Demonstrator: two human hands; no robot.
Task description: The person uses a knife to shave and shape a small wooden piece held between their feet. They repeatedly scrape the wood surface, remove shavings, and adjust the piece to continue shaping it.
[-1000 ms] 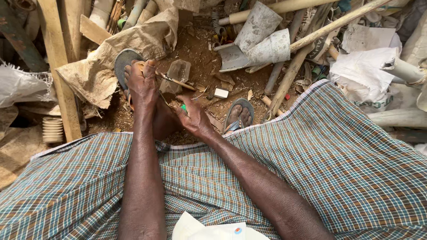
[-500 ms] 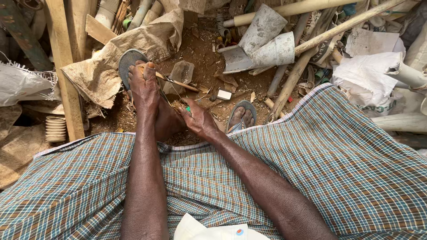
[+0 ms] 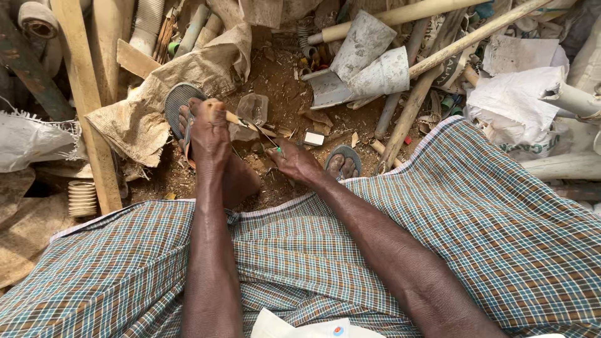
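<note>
My left hand (image 3: 210, 133) is closed around a short wooden-handled tool (image 3: 236, 119) whose thin metal tip points right. It hovers over my left foot and its grey sandal (image 3: 176, 105). My right hand (image 3: 298, 163) sits just right of it, pinching a thin wire-like piece with a small green end (image 3: 278, 149) that runs toward the tool's tip. Both forearms reach out over my checked cloth wrap (image 3: 488, 238). A flat brownish scrap (image 3: 253, 107) lies on the dirt just beyond the tool.
My right foot in a sandal (image 3: 343, 163) rests on the dirt beside the right hand. A torn sack (image 3: 144, 119), wooden planks (image 3: 84, 94), poles (image 3: 413, 103), grey folded sheet pieces (image 3: 366, 59), pipes and white bags (image 3: 519, 94) crowd the ground all around.
My right hand has drawn a little to the right, away from the left hand, stretching the thin piece between them. The left hand has stayed over the foot.
</note>
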